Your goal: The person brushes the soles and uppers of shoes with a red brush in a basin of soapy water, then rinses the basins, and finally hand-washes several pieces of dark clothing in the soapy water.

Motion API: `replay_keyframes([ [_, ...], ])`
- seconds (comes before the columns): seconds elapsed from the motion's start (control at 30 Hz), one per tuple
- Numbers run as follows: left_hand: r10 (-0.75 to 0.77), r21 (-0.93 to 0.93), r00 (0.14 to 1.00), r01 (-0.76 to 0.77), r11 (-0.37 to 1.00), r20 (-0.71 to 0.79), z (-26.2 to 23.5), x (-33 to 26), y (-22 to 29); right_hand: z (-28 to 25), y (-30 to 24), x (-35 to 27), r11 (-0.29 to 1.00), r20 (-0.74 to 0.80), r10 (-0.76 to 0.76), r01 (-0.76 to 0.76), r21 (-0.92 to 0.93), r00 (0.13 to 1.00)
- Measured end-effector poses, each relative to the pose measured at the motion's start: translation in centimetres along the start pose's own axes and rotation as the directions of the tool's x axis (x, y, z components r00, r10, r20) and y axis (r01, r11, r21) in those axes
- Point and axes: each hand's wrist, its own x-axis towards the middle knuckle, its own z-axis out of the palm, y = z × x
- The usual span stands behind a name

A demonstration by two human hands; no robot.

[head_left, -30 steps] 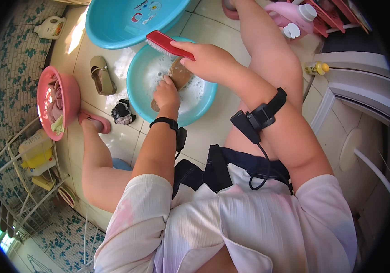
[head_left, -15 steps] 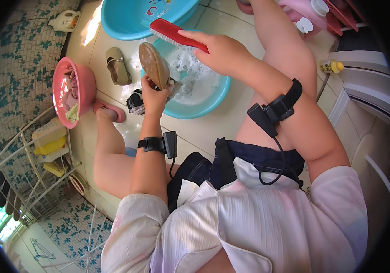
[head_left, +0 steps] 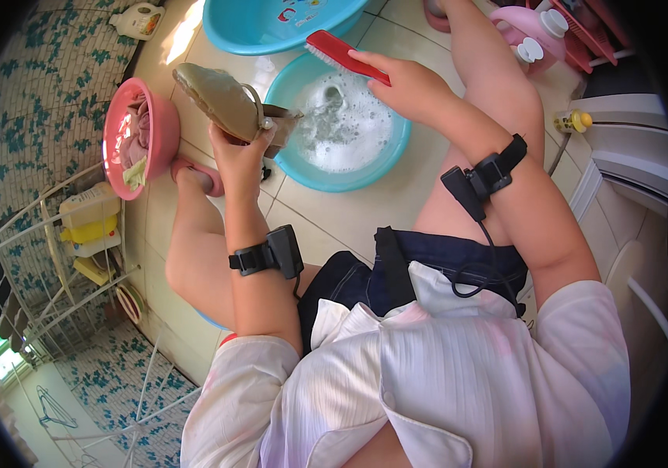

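Observation:
My left hand (head_left: 234, 152) grips an olive-tan strapped shoe (head_left: 221, 100), raised left of a blue basin. The shoe is tilted, its toe toward the upper left and its strap and opening to the right. My right hand (head_left: 412, 87) is closed around the handle of a red scrubbing brush (head_left: 338, 53) with white bristles facing down. The brush hangs over the far rim of the blue basin (head_left: 332, 186), which holds foamy water. Shoe and brush are apart. Only a small dark bit of cloth (head_left: 266, 171) shows below the shoe.
A larger blue basin (head_left: 229, 45) stands beyond the foamy one. To the left is a pink basin (head_left: 167, 132) with clothes, near a white wire rack (head_left: 57, 234). A pink jug (head_left: 515, 27) and a small yellow bottle (head_left: 572, 121) stand on the right.
The shoe has moved left and nearer, away from the foamy basin, and has turned from sole-up to tilted sideways. It now hides the second shoe on the floor. The brush stays in my right hand.

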Motion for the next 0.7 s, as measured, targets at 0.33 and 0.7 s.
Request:
replay_keyframes([
  [0.33, 0.076, 0.361, 0.99, -0.115, 0.925, 0.12, -0.1, -0.3, -0.1, 0.9, 0.5, 0.4, 0.994, 0.057, 0.028, -0.022, -0.103, 0.998],
  [0.7, 0.082, 0.479, 0.976, -0.171, 0.861, 0.199, 0.9, -0.6, 1.0, 1.5, 0.7, 0.9, 0.989, 0.109, 0.047, -0.031, -0.142, 0.993],
])
